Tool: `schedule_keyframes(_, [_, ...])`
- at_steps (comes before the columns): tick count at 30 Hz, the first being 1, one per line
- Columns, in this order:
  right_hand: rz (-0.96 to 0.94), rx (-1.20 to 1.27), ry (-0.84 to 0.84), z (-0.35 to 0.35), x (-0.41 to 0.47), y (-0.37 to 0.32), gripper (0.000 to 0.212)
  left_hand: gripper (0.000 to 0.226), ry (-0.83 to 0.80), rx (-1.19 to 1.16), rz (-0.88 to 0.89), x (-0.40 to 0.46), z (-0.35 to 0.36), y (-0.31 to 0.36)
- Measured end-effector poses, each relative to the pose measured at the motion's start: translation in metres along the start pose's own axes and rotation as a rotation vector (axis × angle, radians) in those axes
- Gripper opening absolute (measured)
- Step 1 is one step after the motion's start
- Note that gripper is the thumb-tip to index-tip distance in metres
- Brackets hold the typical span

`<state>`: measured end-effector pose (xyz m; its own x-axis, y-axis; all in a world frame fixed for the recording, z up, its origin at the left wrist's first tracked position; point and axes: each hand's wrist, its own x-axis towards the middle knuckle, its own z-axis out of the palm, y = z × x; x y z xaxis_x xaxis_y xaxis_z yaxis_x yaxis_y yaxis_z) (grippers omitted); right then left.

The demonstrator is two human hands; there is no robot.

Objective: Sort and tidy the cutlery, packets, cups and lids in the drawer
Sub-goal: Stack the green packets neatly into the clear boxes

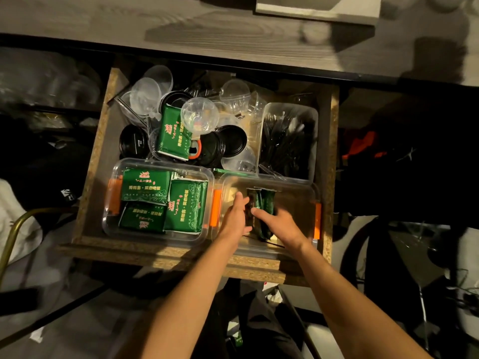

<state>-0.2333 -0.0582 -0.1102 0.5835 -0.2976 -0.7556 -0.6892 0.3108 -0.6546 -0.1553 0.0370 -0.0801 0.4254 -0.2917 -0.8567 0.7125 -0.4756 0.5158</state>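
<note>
Head view: I see both hands down in the right tub (293,189), at the drawer's (89,177) five o'clock corner. My left hand (237,216) lies with fingers straight against the slim green sachets (261,203); my right hand (277,221) rests on them from the other side, fingers loosely spread, gripping nothing. At nine o'clock the left tub (114,218) holds green packets (186,206). Toward twelve, clear cups (199,116), black lids (232,139) and another packet (175,133) lie jumbled. At two o'clock a bin (311,112) holds black cutlery (287,143).
</note>
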Motion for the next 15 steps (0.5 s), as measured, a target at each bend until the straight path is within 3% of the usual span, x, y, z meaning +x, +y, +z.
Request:
schedule_keyframes(7, [-0.064,0.167,0.221,-0.013,-0.032,-0.021,0.018,0.033,-0.005,0.073,0.198,-0.022,-0.003,0.006])
schedule_keyframes(10, [-0.137,0.268,0.24,-0.017,-0.052,-0.03,0.017,0.047,-0.045,0.097,0.239,-0.037,-0.005,0.012])
schedule_keyframes(14, [-0.218,0.385,0.228,-0.019,-0.075,-0.043,0.036,0.102,-0.12,-0.027,0.113,-0.063,-0.003,0.021])
schedule_keyframes(15, [-0.233,0.388,0.216,-0.018,-0.08,-0.047,0.036,0.106,-0.13,-0.071,0.092,-0.07,-0.004,0.025])
